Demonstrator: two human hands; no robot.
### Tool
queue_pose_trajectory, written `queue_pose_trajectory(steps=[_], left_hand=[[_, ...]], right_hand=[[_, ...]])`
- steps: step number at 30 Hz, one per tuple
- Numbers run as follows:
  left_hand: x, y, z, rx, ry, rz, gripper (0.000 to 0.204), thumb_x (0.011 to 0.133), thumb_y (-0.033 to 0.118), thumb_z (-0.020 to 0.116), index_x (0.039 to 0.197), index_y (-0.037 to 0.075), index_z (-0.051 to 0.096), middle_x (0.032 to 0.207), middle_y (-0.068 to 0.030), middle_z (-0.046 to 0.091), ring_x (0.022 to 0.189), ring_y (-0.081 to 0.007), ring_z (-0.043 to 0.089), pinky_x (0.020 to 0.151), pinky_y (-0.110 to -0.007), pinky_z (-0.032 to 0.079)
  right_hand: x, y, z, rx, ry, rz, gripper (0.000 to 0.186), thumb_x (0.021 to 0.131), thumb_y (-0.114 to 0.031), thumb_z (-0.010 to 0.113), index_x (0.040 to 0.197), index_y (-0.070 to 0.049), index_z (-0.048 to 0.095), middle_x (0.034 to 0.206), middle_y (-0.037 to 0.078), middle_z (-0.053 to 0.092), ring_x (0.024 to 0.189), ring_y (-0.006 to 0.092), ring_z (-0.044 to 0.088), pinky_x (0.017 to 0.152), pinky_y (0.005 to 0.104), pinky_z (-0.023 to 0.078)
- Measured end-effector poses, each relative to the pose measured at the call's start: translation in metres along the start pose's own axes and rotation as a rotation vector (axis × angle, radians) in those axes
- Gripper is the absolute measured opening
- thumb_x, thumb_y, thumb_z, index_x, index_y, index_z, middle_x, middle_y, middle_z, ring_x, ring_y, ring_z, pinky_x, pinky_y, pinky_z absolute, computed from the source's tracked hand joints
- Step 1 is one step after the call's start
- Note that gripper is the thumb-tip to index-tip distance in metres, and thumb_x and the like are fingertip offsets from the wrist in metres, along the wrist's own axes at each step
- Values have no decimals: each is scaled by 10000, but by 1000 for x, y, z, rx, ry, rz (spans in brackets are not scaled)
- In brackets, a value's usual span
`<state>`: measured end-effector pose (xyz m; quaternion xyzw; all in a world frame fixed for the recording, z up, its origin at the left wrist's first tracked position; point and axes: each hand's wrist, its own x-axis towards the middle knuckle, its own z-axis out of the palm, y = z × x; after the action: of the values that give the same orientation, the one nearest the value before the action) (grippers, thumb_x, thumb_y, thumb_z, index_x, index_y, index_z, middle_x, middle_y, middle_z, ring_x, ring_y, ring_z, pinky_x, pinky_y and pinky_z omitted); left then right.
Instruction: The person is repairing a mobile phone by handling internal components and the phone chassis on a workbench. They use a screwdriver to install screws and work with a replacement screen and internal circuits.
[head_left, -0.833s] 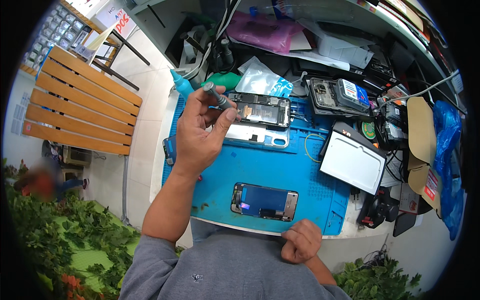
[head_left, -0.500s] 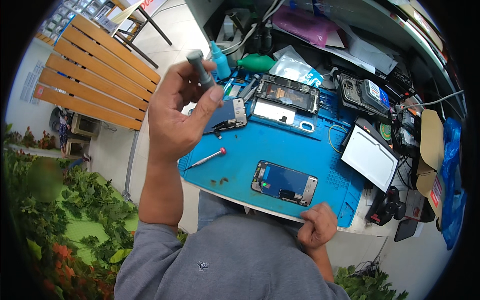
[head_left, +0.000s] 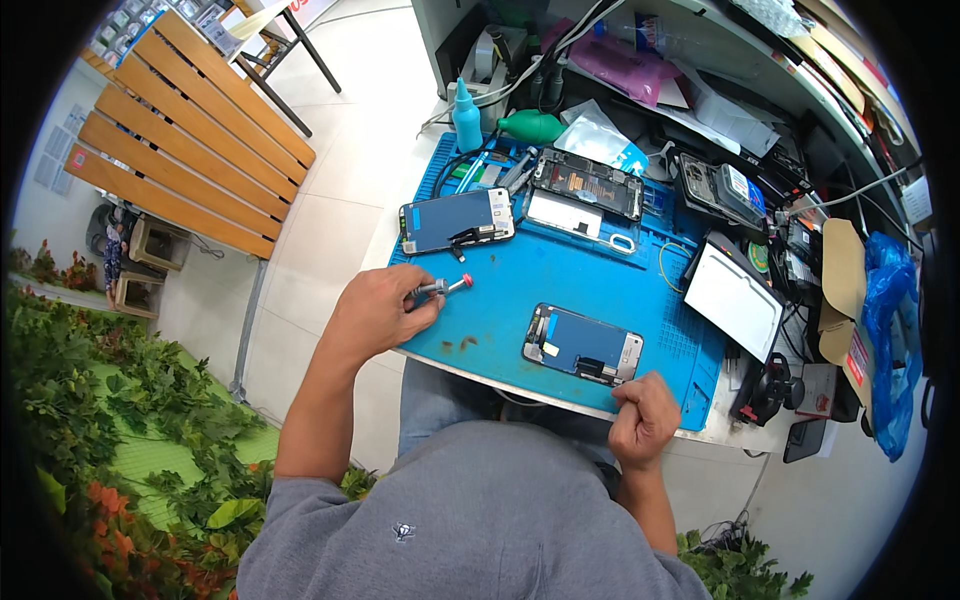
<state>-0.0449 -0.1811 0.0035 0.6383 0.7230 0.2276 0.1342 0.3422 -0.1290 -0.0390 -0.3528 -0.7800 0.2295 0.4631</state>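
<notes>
My left hand (head_left: 378,312) rests at the left edge of the blue work mat (head_left: 560,280), fingers closed around a small grey screwdriver (head_left: 445,287) with a red tip that lies near the mat. My right hand (head_left: 645,415) is a closed fist at the mat's near edge with nothing visible in it, just below a phone screen panel (head_left: 585,345) lying flat. A second phone screen (head_left: 458,220) lies at the mat's far left. An opened phone body (head_left: 588,183) sits at the far side.
A teal bottle (head_left: 466,118) and green blower bulb (head_left: 530,127) stand behind the mat. A white tablet-like panel (head_left: 733,297), another opened device (head_left: 718,190), cables and blue bags crowd the right. A wooden bench (head_left: 180,150) and green plants lie left.
My left hand came down from a raised position to the mat's left edge, still holding the screwdriver. The right fist stayed put. The view shifted slightly.
</notes>
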Motion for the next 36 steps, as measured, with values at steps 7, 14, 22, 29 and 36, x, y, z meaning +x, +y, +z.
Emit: queue_pose_trajectory(steps=[7,14,22,29,36], left_hand=[[15,11,-24,-163,159,6,220,952,202,921,1026,18,826,743,-53,688,611,-130,586,585,-312,485],[20,13,-30,-226,235,39,208,985,179,917,1062,5,833,722,8,629,620,-58,503,570,-264,403],[11,12,4,-71,82,-41,234,937,216,946,1070,65,829,825,-65,774,669,-171,656,659,-342,553],[-9,31,-6,-333,54,-25,229,951,187,946,1127,77,849,818,-29,744,663,-110,628,617,-309,508],[-13,51,40,-122,-98,333,406,904,170,898,1304,229,872,930,-70,812,831,-259,783,705,-405,584]], right_hand=[[2,-2,5,-21,17,14,275,703,202,553,830,2,692,710,111,600,622,261,579,549,367,404],[-2,-3,3,-68,4,37,270,712,205,563,839,7,695,714,120,604,631,264,590,558,368,416],[4,-5,3,-29,-15,13,281,722,205,562,865,10,707,733,124,618,656,270,606,582,370,432],[34,-28,4,-179,-196,55,321,808,56,746,1122,-4,764,1072,172,738,1002,349,683,859,434,568],[62,-20,-1,-361,-502,-60,662,878,-194,880,1475,-2,670,1468,179,670,1352,387,595,1181,516,446]])
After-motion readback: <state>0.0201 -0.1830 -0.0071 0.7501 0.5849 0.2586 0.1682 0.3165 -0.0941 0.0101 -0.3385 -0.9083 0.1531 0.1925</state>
